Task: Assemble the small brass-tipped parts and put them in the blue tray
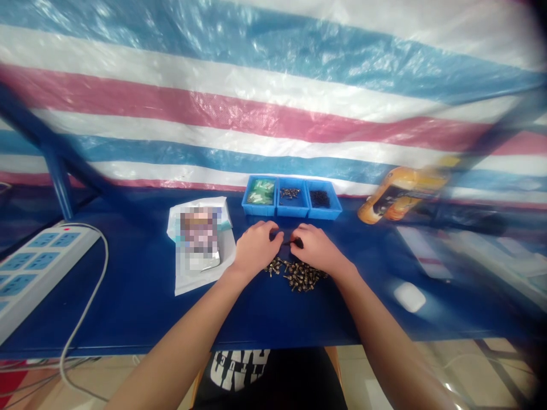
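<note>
A: Dark piece (298, 243): position?
B: Between the hands, at the right hand's (318, 246) fingertips. Fingers curled; cannot tell whether pinched.
A: Left hand (258, 242)?
B: Curled, just left of it; grip cannot be told.
A: Metal parts (303, 277)?
B: Heaped on the blue table (149, 322), near side of the hands.
A: Containers, far side?
B: Three, abreast. Left bin (260, 210): green and white contents (261, 191). Middle bin (293, 212): some small pieces (290, 193). Right bin (325, 214): many black bits (319, 199).
A: Farther right?
B: Yellow-orange bottle (390, 193), tilted, blurred.
</note>
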A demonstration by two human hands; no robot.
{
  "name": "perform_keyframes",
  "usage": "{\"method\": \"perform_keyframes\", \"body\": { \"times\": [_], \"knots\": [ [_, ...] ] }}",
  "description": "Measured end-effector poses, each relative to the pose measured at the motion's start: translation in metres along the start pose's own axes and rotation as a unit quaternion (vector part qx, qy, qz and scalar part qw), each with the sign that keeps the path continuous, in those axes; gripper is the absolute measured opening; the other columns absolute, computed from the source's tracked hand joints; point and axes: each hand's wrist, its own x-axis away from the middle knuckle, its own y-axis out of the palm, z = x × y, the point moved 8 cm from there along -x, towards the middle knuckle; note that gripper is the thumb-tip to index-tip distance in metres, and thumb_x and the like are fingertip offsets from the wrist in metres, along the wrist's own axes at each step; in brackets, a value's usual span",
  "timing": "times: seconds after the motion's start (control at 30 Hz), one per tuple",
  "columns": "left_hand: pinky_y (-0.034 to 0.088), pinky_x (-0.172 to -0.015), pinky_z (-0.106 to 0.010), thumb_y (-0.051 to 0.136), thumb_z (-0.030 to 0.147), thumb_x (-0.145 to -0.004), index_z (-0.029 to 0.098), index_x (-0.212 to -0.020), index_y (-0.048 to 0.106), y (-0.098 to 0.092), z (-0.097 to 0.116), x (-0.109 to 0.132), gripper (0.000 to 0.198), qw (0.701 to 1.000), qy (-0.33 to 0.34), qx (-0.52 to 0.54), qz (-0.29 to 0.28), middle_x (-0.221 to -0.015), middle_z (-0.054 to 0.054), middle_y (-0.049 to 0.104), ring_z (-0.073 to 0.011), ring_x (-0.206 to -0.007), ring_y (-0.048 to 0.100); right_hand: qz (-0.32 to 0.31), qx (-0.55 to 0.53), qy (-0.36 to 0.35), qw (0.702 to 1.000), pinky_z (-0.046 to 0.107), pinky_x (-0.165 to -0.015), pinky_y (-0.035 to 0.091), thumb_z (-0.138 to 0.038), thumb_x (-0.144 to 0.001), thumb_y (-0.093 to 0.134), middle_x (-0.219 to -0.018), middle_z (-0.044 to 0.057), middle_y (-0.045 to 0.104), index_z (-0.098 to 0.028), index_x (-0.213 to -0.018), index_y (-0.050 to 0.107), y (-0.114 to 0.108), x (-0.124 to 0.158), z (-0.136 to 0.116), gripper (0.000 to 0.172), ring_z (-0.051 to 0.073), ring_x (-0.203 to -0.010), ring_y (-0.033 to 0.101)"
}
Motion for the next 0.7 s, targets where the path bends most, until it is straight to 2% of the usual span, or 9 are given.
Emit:
{"method": "perform_keyframes", "body": {
  "times": [0.17, 0.47, 0.6, 0.7],
  "knots": [
    [0.049, -0.073, -0.034, 0.054, 0.040, -0.092, 0.030, -0.101, 0.067, -0.001, 0.001, 0.000, 0.019, 1.000, 0.002, 0.004, -0.002, -0.103, -0.002, 0.072, -0.0248, -0.093, 0.068, 0.009, 0.093, 0.005, 0.996, 0.032, -0.070, 0.030, -0.023, -0.090, 0.051, -0.086, 0.005, 0.064, -0.018, -0.078, 0.061, -0.001, 0.000, -0.001, 0.016, 0.019, -0.083, 0.056],
    [0.050, -0.070, -0.034, 0.058, 0.038, -0.090, 0.029, -0.098, 0.069, -0.001, 0.002, -0.002, 0.016, 1.000, 0.015, 0.008, 0.017, -0.098, -0.003, 0.073, -0.0258, -0.089, 0.069, 0.005, 0.172, 0.013, 0.985, 0.035, -0.073, 0.032, -0.021, -0.094, 0.046, -0.093, 0.009, 0.066, -0.016, -0.087, 0.062, 0.003, -0.001, -0.001, 0.018, 0.023, -0.088, 0.059],
    [0.050, -0.069, -0.033, 0.061, 0.036, -0.089, 0.027, -0.096, 0.070, -0.005, 0.003, -0.002, 0.014, 0.999, 0.028, 0.019, 0.040, -0.096, -0.004, 0.073, -0.0251, -0.086, 0.069, 0.019, 0.130, 0.026, 0.991, 0.035, -0.074, 0.035, -0.022, -0.095, 0.046, -0.097, 0.010, 0.066, -0.017, -0.091, 0.061, 0.002, 0.000, 0.004, 0.017, 0.024, -0.091, 0.059],
    [0.052, -0.074, -0.034, 0.061, 0.032, -0.089, 0.026, -0.096, 0.070, -0.012, 0.005, -0.003, 0.012, 0.996, 0.046, 0.043, 0.071, -0.097, -0.004, 0.073, -0.0245, -0.089, 0.068, 0.067, 0.012, 0.037, 0.997, 0.034, -0.078, 0.039, -0.023, -0.094, 0.047, -0.098, 0.009, 0.065, -0.018, -0.092, 0.061, -0.007, -0.002, 0.011, 0.015, 0.023, -0.094, 0.058]
  ]
}}
